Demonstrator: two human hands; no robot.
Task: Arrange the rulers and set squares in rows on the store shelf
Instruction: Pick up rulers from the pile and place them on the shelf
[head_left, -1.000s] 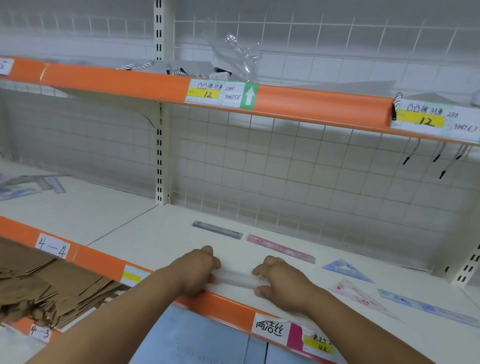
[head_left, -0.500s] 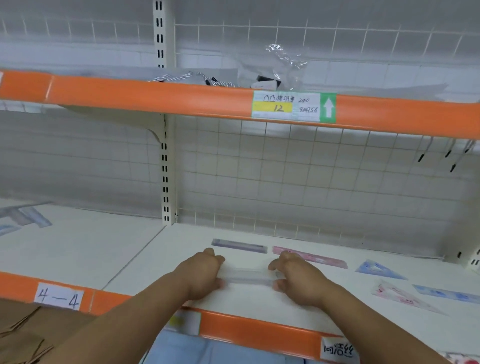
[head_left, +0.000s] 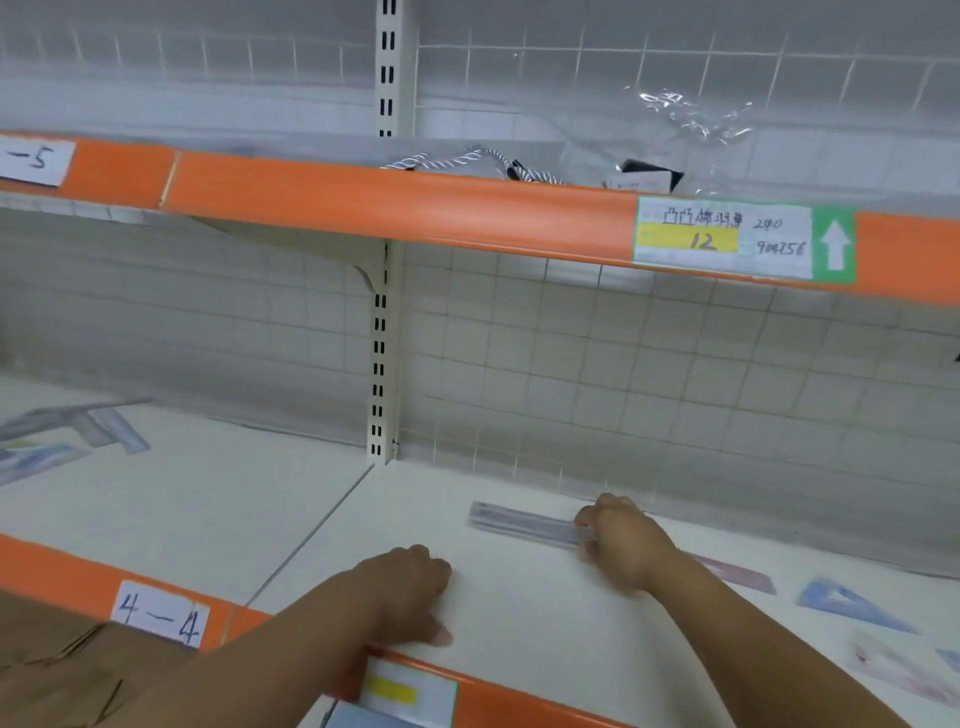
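My right hand (head_left: 623, 540) pinches the right end of a clear ruler (head_left: 540, 530) far back on the white shelf (head_left: 519, 613). The clear ruler lies along a dark purple ruler (head_left: 498, 514); I cannot tell whether it is on top of it or beside it. My left hand (head_left: 410, 592) rests on the shelf near the front edge, fingers loosely curled, holding nothing. A pink ruler (head_left: 737, 571) shows behind my right forearm. Further right lie a blue set square (head_left: 852, 605) and a pink set square (head_left: 893, 670).
The left bay holds a blurred heap of rulers and set squares (head_left: 78, 431). An upright post (head_left: 382, 364) divides the bays. An orange-edged upper shelf (head_left: 415, 208) overhangs, carrying a striped cord and a plastic bag. Brown cardboard (head_left: 62, 670) sits below left.
My left hand has let go of the clear ruler and stayed near the front edge. My right hand has carried the ruler back toward the dark purple one. The view shifted left.
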